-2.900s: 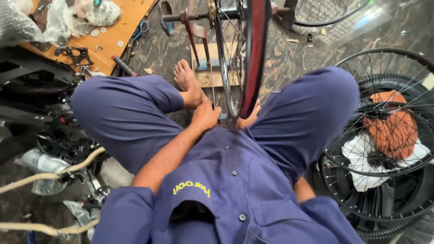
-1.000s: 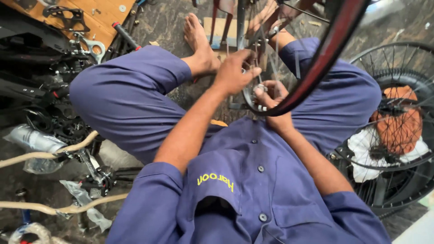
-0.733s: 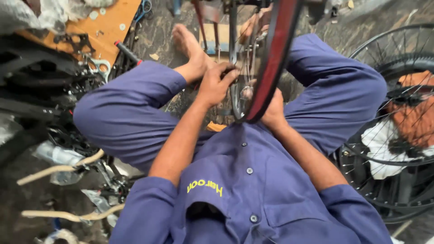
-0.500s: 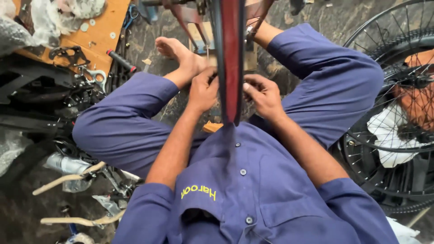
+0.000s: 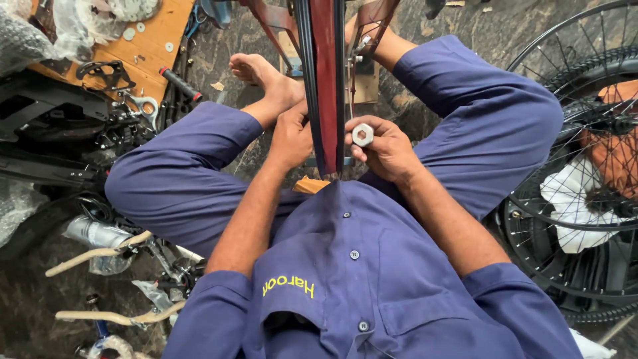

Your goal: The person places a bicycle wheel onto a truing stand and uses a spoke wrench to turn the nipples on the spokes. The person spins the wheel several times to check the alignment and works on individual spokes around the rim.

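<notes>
on the dark stone workshop floor (image 5: 458,26), your right hand (image 5: 385,149) pinches a loose silver hex nut (image 5: 363,134), not yet fitted; your left hand (image 5: 291,136) grips the upright red-rimmed wheel (image 5: 325,80).

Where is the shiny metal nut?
In the head view, the nut is pinched in the right hand's fingertips, just right of the upright red wheel rim, above the person's lap.

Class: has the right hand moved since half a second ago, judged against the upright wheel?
Yes. The right hand dropped slightly beside the wheel, now showing a nut.
</notes>
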